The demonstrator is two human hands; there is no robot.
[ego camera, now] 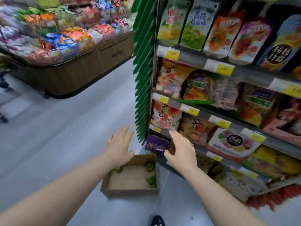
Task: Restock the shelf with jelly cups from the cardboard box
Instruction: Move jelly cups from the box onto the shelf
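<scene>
cardboard box (130,191) is showing plain brown, jelly cups (150,166) are reading green, floor (57,136) is showing flat grey, price tags (224,69) are showing yellow, low bag (156,145) is showing purple, shoe (157,221) is showing dark with pale dots.

The left hand (119,147) covers the far left corner of the cardboard box (130,190). One of the green jelly cups (151,178) peeks out only partly from under its palm. Those along the box's right wall are smeared, so their number cannot be told. The right hand (180,150) hides the right part of a purple bag (155,145) on the shelf (192,58), which runs off the right edge. The price tags (224,69) are too blurred to read. The display island (73,75) is streaked with blur, and a dark shoe (157,220) is cut by the bottom edge.
</scene>
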